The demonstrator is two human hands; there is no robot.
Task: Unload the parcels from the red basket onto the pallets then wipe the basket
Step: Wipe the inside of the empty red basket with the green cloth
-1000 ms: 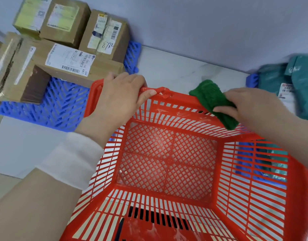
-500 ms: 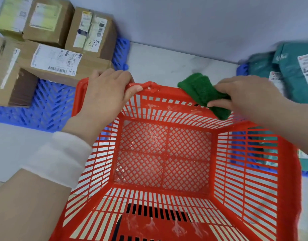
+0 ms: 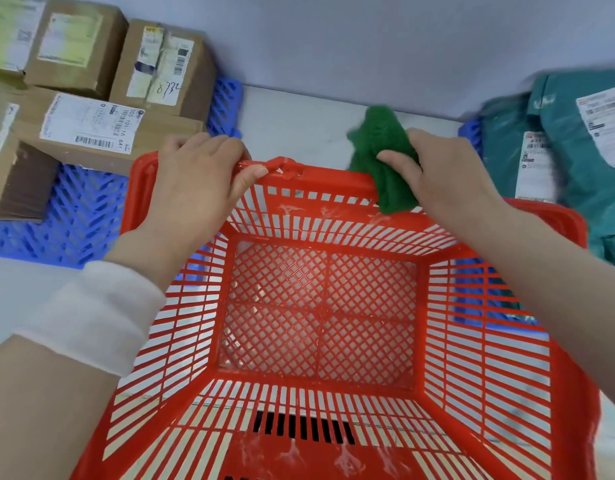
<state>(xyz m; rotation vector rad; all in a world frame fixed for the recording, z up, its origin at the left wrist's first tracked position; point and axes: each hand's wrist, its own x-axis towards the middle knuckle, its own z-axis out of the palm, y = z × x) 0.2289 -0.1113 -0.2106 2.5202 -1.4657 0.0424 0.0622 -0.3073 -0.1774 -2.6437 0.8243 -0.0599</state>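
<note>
The red basket fills the lower middle of the view and holds no parcels. My left hand grips its far rim near the left corner, thumb inside the wall. My right hand pinches a green cloth that drapes over the far rim further right. Several cardboard box parcels lie on a blue pallet at the upper left. Teal bag parcels lie on a second blue pallet at the right.
A pale floor runs between the two pallets up to a grey wall behind. The basket's near wall has a dark handle slot and scuff marks.
The view has shifted, so the basket and parcels sit differently in the frame. My right hand has turned the green cloth so that it drapes more steeply over the far rim. My left hand keeps its grip.
</note>
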